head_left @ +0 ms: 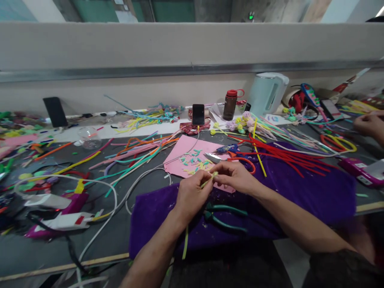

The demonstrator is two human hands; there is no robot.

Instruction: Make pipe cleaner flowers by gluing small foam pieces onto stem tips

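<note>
My left hand (194, 193) is closed on a pale yellow-green pipe cleaner (215, 174), its thumb and fingers pinched together. The thumb and fingertips of my right hand (237, 176) meet the same piece from the other side. A yellow-green strip (186, 242) hangs below my left wrist; whether it is part of the held piece is hidden. Just beyond my hands, small cut pipe cleaner bits lie on a pink sheet (177, 150). Orange-handled scissors (250, 163) lie beside my right hand, blades towards the sheet. Under my hands, green-handled pliers (228, 218) rest on a purple cloth (156, 212).
Red pipe cleaners (279, 154) lie at right, coloured ones (141, 150) at left. Glue guns (60, 222) and a looping white cable (112, 216) occupy the left. A phone (198, 115), bottle (229, 106) and kettle (267, 94) stand behind. Another person's hand (370, 124) is at far right.
</note>
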